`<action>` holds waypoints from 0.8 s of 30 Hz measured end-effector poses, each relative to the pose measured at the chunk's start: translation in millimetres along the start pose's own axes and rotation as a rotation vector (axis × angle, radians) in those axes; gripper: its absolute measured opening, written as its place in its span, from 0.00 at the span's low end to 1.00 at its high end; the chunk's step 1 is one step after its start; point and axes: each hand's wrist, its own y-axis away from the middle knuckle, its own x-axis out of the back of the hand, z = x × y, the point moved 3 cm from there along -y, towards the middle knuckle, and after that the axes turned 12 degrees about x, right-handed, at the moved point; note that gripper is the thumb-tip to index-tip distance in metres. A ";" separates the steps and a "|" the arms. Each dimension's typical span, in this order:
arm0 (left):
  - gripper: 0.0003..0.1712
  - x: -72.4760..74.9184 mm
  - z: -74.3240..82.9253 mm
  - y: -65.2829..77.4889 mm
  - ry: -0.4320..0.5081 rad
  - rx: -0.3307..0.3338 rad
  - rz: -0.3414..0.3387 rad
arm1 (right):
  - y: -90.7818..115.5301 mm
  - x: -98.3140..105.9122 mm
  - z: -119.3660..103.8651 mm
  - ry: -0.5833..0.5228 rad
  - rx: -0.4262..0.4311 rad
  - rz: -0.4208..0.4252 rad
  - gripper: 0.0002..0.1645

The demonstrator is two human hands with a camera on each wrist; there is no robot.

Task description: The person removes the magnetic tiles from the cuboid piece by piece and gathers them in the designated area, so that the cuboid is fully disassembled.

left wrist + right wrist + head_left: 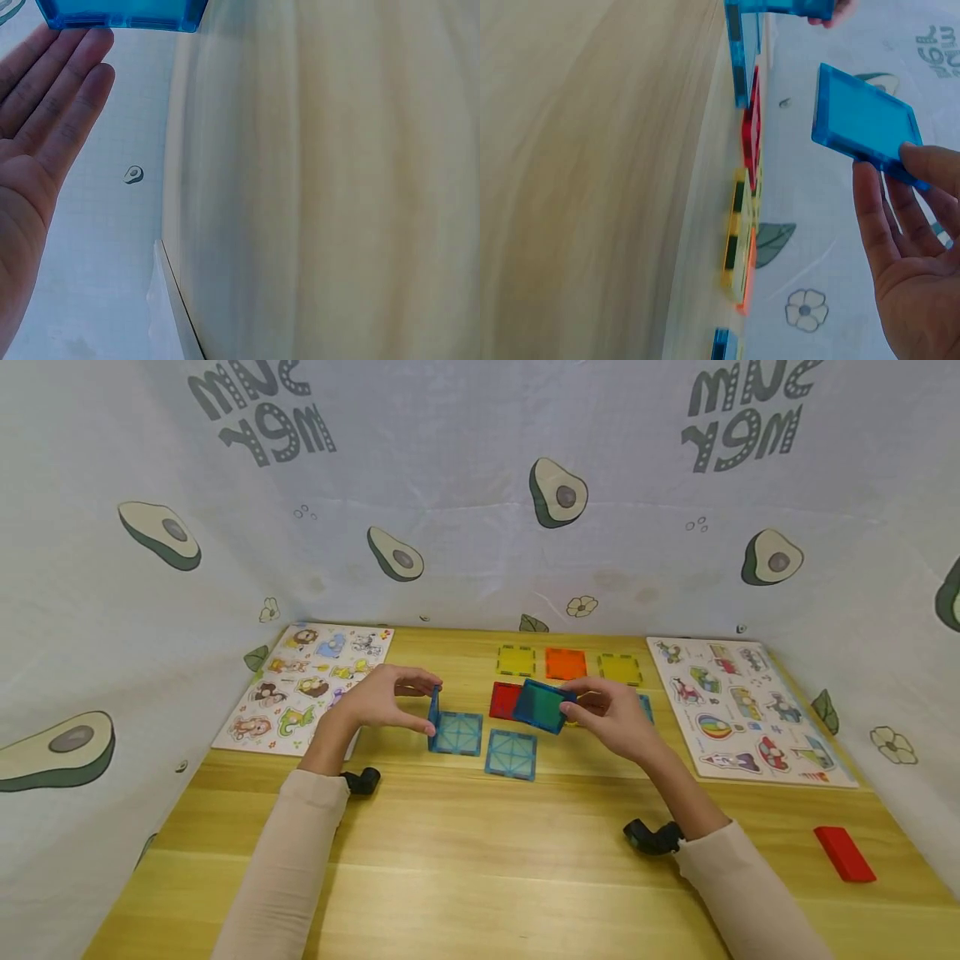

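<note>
With fingertips and thumb at opposite edges, my left hand [386,697] holds a blue magnetic tile [433,718] upright. This tile stands along the left side of a flat light-blue tile [460,733]. Its edge shows at the top of the left wrist view, against the straight fingertips [101,41]. Thumb and fingers of my right hand [611,718] pinch another blue magnetic tile [866,120] by one corner, tilted and raised in the air. In the head view it overlaps a red tile [504,700]. A second flat light-blue tile [511,754] lies between the hands.
Behind lie two yellow tiles [516,660] and an orange tile [566,664]. A blue tile [647,707] is partly hidden by my right hand. Animal [300,685] and vehicle [742,710] puzzle boards flank them. A red block [844,853] lies at right.
</note>
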 end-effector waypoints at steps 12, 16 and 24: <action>0.46 -1.3 -2.9 -0.2 0.004 -0.006 0.000 | 26.1 21.4 16.6 -0.020 0.002 -0.126 0.16; 0.45 -0.9 -1.1 -0.1 0.002 -0.003 0.000 | 30.7 24.5 22.3 0.040 -0.015 -0.159 0.15; 0.45 0.2 0.0 0.1 0.010 -0.006 -0.006 | 35.4 21.5 33.0 0.193 -0.097 -0.273 0.43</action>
